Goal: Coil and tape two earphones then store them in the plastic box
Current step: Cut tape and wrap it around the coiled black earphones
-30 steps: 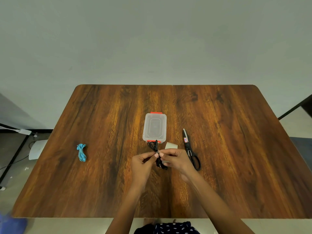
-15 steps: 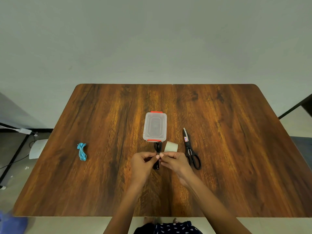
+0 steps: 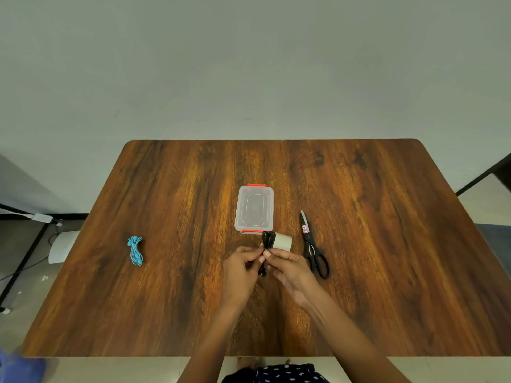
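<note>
Between both hands | black earphone (image 3: 268, 240) | coiled bundle, pinched mid-length

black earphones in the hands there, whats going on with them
A person is bundling the black earphones: the left hand and right hand both pinch the coiled cable above the table. The tape roll and scissors lie just beyond and to the right. The plastic box sits lidded, and the blue earphones lie coiled off to the left.
</note>
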Demonstrator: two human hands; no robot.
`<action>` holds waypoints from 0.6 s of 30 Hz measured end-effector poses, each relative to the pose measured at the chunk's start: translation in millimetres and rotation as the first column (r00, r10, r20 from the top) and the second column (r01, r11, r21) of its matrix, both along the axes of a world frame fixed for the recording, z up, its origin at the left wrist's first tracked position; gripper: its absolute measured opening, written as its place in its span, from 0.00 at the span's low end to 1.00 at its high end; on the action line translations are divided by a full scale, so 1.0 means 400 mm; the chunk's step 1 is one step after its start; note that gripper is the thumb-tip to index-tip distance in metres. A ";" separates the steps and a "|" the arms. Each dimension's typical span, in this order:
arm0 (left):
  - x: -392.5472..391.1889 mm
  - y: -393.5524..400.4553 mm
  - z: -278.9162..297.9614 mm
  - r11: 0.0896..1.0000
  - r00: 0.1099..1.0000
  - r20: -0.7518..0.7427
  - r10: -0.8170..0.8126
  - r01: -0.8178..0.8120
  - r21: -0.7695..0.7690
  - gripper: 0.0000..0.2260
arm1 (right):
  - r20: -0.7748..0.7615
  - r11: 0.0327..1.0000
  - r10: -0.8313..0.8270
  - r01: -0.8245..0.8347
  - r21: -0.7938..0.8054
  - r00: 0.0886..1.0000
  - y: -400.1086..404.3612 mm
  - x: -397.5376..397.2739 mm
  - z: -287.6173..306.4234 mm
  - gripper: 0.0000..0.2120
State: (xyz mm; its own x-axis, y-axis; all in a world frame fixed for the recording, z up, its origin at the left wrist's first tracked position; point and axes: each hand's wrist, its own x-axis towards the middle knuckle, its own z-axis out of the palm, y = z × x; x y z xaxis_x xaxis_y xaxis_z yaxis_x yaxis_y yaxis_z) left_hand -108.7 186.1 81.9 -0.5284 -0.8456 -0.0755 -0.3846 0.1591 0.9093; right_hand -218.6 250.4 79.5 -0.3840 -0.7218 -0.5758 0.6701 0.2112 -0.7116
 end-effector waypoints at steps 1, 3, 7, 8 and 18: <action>-0.001 0.002 -0.001 1.000 1.000 0.004 -0.006 0.006 -0.012 0.11 | 0.002 1.000 -0.002 0.002 -0.002 1.000 -0.001 -0.001 -0.001 0.07; -0.002 0.004 -0.005 0.999 1.000 0.014 -0.020 0.020 -0.027 0.13 | -0.009 1.000 0.003 -0.003 -0.005 1.000 -0.002 -0.002 -0.001 0.07; 0.000 0.001 -0.012 1.000 1.000 0.005 -0.029 0.029 -0.006 0.14 | -0.057 0.999 0.032 -0.033 -0.011 0.998 -0.004 0.000 -0.003 0.06; 0.000 0.001 -0.013 1.000 1.000 0.005 -0.028 0.028 -0.004 0.15 | -0.065 0.999 0.041 -0.042 -0.017 0.997 -0.004 0.000 -0.004 0.06; -0.001 -0.011 -0.002 0.998 0.990 -0.139 0.007 0.002 0.064 0.16 | -0.318 0.997 0.069 -0.073 -0.001 0.946 -0.009 0.007 -0.015 0.07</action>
